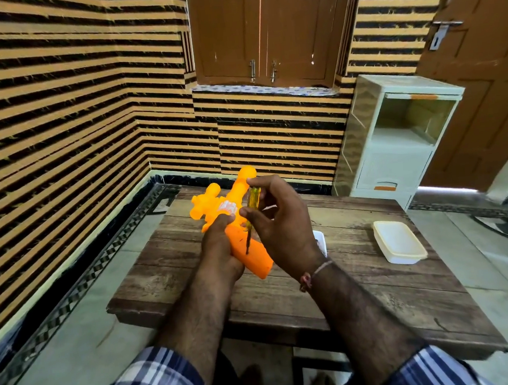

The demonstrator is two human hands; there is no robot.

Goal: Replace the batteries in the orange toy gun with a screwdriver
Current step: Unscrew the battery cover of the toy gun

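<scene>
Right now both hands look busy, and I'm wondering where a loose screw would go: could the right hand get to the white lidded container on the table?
Probably yes. The white container sits in the open on the wooden table, to the right hand's side with nothing between. But that hand holds the screwdriver against the orange toy gun.

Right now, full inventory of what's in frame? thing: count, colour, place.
toy gun: 1, orange, held above the table's left-centre
screwdriver: 1, yellow-green handle, dark shaft, tip on the toy gun's body
table: 1, brown wood, centre
lidded container: 1, white, on the table's right side
white tray: 1, mostly hidden behind the right hand
drawer cabinet: 1, cream with orange handles, beyond the table, right
window shutters: 1 pair, brown, closed, top centre
door: 1, brown, far right
left hand: 1, grips the toy gun
right hand: 1, pinches the screwdriver; thread bracelet at the wrist
</scene>
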